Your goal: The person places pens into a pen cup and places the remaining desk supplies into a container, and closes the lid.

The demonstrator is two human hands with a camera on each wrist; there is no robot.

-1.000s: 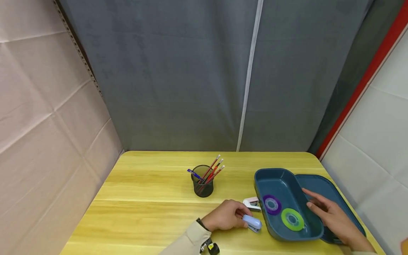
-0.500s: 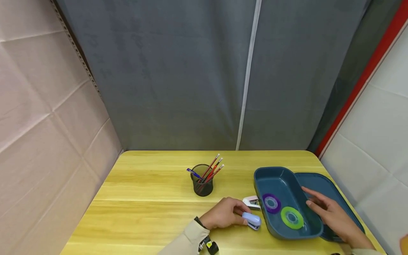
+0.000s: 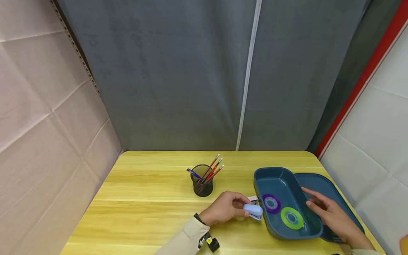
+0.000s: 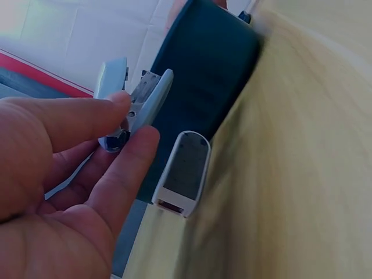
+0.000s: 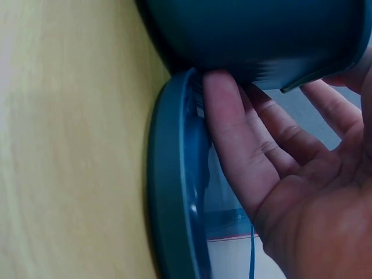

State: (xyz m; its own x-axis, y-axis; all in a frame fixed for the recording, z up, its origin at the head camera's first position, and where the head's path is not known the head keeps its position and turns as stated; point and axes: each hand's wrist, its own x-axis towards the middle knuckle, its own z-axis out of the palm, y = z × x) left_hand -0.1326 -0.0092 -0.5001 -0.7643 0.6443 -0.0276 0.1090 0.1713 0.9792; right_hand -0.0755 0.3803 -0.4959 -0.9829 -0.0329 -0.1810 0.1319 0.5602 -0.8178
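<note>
My left hand (image 3: pixel 223 209) pinches a light blue stapler (image 3: pixel 253 209) between thumb and fingers, just left of the blue box (image 3: pixel 277 171). In the left wrist view, the held stapler (image 4: pixel 152 104) has its halves spread apart. A white stapler (image 4: pixel 183 171) stands beside the box; in the head view the left hand and blue stapler partly cover it. Inside the box lie a purple tape roll (image 3: pixel 271 203) and a green tape roll (image 3: pixel 292 218). My right hand (image 3: pixel 334 217) holds the box's right wall, thumb over the rim, fingers against the outside (image 5: pixel 232 116).
A flat blue lid (image 3: pixel 318 182) lies right of the box, close against it and under my right hand. A black mesh cup (image 3: pixel 202 187) with pencils and a blue pen stands left of the box. The wooden table (image 3: pixel 143 191) has fabric walls around it.
My left hand has moved slightly up and forward with the blue stapler, which now covers more of the white stapler. The right hand and the box stay in place.
</note>
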